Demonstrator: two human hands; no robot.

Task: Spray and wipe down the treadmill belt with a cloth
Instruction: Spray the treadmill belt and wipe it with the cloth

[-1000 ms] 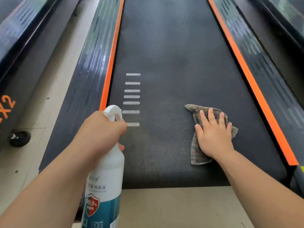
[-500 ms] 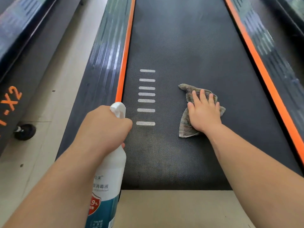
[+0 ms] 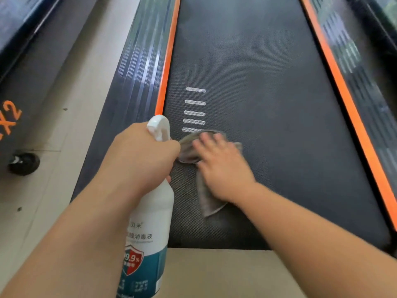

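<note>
Treadmill belt [image 3: 268,104]: black, textured, fills most of the view and runs away from the camera, with its near end at the bottom. A dark ribbed side rail [image 3: 133,82] runs along each side, and an orange strip [image 3: 167,67] lies between each rail and the belt. Beige floor [image 3: 64,125] lies left of the treadmill and in front of the belt's near end. A neighbouring machine [image 3: 8,119] stands at the far left, dark with orange lettering (cut off, only partly readable).

Spray bottle [image 3: 150,222]: white with a teal lower label and a red-blue shield reading 99.9%. It is held roughly upright over the belt's left edge, with the trigger head on top. Left hand [image 3: 141,155]: fingers wrapped round the bottle neck just under the trigger head, a firm grip. I cannot tell whether a finger is on the trigger.

Right hand [image 3: 221,168]: palm down, fingers straight and slightly spread, pressing flat on the cloth, motion-blurred. Cloth [image 3: 208,201]: grey-brown and crumpled flat on the belt, on the left half near the near end. It sits under the right hand, with a tail sticking out toward the camera, and its left part is hidden behind the left hand.

White stripes [image 3: 195,112]: a short stacked column printed on the belt near the left orange strip. The cloth's far edge touches the lowest visible one. A small black wheel [image 3: 24,164] sits on the floor under the neighbouring machine.
</note>
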